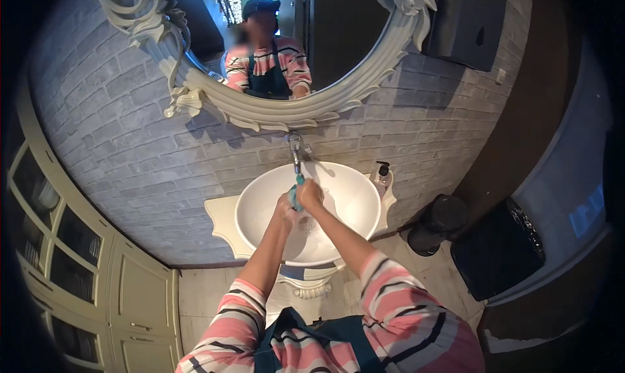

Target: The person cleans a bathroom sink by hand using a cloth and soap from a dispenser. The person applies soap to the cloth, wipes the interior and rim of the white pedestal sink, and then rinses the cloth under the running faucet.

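Both my hands are over the white oval sink, just below the chrome faucet. A teal cloth is bunched between them, with a bit of it sticking up toward the spout. My left hand grips the cloth from the left, its fingers partly hidden. On the other side my right hand is closed around it, close under the faucet. Whitish water or suds show on my left hand and in the bowl below.
A soap pump bottle stands right of the sink on the cream washstand. Above hangs an ornate framed mirror. A black pedal bin and a larger bin with a black bag stand right; a glass-doored cabinet is left.
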`<act>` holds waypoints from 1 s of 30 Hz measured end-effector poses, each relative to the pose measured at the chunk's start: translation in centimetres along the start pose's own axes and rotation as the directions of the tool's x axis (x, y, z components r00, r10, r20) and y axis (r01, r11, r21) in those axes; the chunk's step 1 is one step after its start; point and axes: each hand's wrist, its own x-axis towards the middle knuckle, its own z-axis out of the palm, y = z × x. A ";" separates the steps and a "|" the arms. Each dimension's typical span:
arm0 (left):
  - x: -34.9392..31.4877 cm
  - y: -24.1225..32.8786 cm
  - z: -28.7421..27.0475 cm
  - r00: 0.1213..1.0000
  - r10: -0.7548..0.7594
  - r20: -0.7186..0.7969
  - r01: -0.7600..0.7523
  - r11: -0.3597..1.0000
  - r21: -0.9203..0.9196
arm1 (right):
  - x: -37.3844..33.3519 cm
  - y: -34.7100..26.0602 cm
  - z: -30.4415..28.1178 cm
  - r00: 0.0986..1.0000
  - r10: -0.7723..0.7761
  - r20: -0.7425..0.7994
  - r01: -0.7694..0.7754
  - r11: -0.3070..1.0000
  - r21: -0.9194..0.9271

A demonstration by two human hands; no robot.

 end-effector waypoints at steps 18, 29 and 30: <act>-6.6 11.5 4.3 0.978 0.050 0.204 -0.168 0.769 0.616 | 0.4 4.7 -6.9 0.762 -0.390 0.517 0.298 0.920 0.254; -1.5 3.7 2.4 0.981 -0.085 0.174 -0.018 0.854 0.520 | 3.3 -2.8 -9.2 0.762 -0.647 -0.041 0.630 0.725 0.279; -1.3 2.2 3.9 0.989 -0.048 0.138 -0.030 0.860 0.510 | 4.5 -1.8 -8.8 0.746 -0.655 -0.117 0.661 0.707 0.253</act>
